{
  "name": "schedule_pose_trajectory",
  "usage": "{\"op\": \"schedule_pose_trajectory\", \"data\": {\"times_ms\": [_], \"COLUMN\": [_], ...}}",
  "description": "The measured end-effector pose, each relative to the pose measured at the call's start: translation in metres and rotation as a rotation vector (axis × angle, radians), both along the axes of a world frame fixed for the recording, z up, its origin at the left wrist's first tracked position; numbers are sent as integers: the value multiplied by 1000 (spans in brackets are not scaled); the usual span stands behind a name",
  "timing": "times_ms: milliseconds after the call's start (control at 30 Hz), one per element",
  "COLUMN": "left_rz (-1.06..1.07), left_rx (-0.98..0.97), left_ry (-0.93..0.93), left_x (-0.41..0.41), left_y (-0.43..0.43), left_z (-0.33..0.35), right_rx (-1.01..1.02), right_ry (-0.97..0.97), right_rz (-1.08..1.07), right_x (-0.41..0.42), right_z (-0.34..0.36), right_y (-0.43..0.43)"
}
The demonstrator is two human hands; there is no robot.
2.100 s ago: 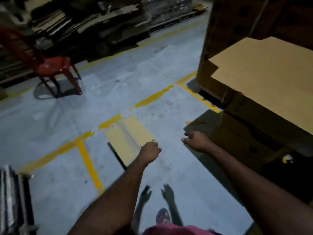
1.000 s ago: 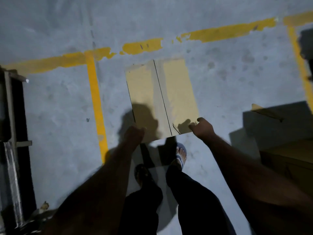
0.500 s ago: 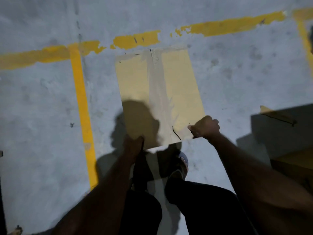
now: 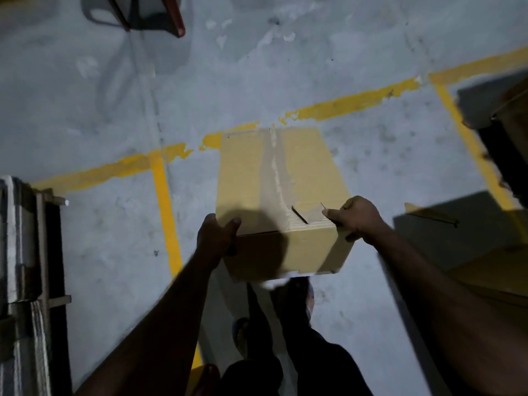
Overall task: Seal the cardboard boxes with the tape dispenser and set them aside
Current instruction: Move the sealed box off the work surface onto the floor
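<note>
A tan cardboard box point(image 4: 308, 172) with a strip of clear tape down its top seam hangs lifted above the grey floor, tilted so its near side wall shows. My left hand point(image 4: 215, 234) grips its near left corner, thumb on top. My right hand point(image 4: 357, 220) grips the near right corner, fingers curled over the edge. No tape dispenser is in view.
Yellow painted lines point(image 4: 165, 212) cross the concrete floor. A rack of stacked flat material point(image 4: 25, 281) stands at the left edge. More cardboard boxes point(image 4: 485, 252) sit at the right. Red chair legs point(image 4: 174, 15) show at the top. My feet point(image 4: 297, 298) are below the box.
The box lay on the floor with my hands at its near corners; now both hands have raised it off the floor and its near side wall has come into sight.
</note>
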State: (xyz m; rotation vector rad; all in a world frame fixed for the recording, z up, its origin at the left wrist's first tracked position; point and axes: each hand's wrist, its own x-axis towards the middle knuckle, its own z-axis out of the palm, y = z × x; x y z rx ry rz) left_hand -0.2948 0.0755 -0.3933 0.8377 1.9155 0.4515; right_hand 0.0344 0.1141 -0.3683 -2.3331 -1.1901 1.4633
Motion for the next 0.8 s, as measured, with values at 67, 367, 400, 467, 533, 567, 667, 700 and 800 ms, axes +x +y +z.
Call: {"op": "schedule_pose_trajectory", "data": {"times_ms": [67, 367, 400, 467, 533, 567, 667, 700, 800], "left_rz": [-24, -184, -203, -235, -274, -294, -357, -376, -430], "left_rx": [25, 304, 347, 435, 506, 541, 640, 678, 738], "left_ry": [-23, 56, 74, 88, 67, 58, -11, -54, -178], "left_x": [14, 71, 75, 81, 87, 89, 100, 106, 128], "left_y": [20, 123, 133, 153, 169, 175, 186, 187, 197], "left_z": [50, 259, 279, 315, 351, 369, 420, 439, 487], "right_rx": [48, 384, 410, 450, 482, 505, 584, 610, 681], "right_ry": [-4, -54, -53, -60, -92, -124, -236, -267, -386], "right_rz": [-18, -4, -23, -54, -78, -76, -63, -84, -144], "right_x": [15, 65, 68, 72, 77, 80, 89, 92, 102], "right_z": [48, 250, 267, 300, 332, 346, 392, 408, 457], "right_y": [8, 53, 56, 60, 59, 58, 51, 47, 27]}}
